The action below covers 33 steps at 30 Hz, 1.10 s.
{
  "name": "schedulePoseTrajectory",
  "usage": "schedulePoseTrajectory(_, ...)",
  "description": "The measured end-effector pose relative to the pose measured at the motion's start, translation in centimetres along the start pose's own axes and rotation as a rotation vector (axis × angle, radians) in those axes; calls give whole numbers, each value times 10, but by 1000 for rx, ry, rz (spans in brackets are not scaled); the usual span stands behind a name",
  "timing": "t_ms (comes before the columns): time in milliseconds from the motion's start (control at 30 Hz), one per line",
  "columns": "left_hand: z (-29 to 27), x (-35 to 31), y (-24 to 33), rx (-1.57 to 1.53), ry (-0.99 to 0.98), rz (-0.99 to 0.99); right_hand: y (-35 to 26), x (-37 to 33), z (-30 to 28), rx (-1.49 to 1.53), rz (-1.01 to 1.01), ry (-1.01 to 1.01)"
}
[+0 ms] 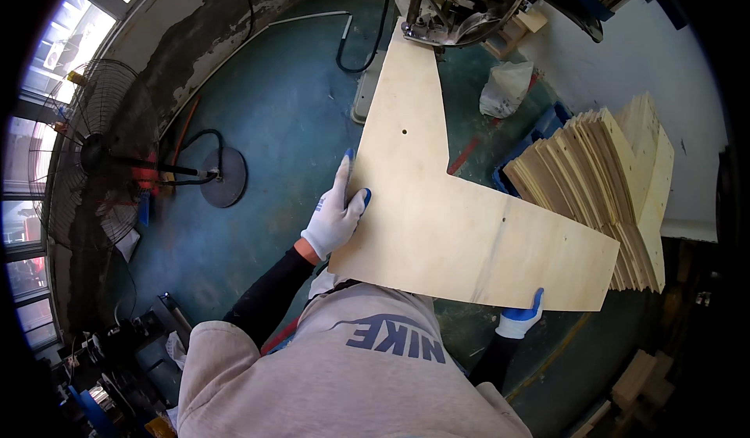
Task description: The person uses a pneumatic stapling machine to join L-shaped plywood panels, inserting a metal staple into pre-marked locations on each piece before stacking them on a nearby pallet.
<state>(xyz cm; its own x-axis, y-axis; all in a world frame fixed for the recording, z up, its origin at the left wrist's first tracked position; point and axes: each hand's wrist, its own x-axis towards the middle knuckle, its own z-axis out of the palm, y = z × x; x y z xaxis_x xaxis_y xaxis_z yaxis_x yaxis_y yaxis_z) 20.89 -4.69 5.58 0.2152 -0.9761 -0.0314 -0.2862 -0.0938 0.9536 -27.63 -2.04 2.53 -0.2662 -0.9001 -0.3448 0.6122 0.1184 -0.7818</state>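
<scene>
A large L-shaped plywood panel lies across in front of my body, pale, with a small hole in each arm. Its narrow far end reaches under the head of a machine at the top. My left hand, in a white glove with blue fingertips, grips the panel's left edge, thumb on the top face. At the near right edge my right hand, gloved alike, holds the panel from below; its thumb shows on top and the other fingers are hidden beneath.
To the right stands a thick stack of similar plywood panels, beside a blue crate. A white bag sits on the floor behind it. On the left is a standing fan with a round base. Wood blocks lie at lower right.
</scene>
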Motion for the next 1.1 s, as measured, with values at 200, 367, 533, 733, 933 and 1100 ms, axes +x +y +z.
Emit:
schedulePoseTrajectory(200, -15, 11, 27, 176, -214, -130, -14, -12, 21, -120, -2, 45)
schedulePoseTrajectory(367, -15, 13, 33, 122, -276, -213, -22, -9, 29, -74, 37, 46)
schedulePoseTrajectory(533, -12, 10, 27, 43, -270, -203, -22, -6, 17, -137, -5, 39)
schedulePoseTrajectory(733, -11, 10, 29, 64, -238, -172, -19, 1, 21, -29, -18, 31)
schedulePoseTrajectory(933, -8, 15, 37, -2, -295, -317, -26, 12, 18, 37, 2, 31)
schedulePoseTrajectory(1100, 8, 4, 26, 55, -144, -104, -26, 16, 6, -26, -10, 44)
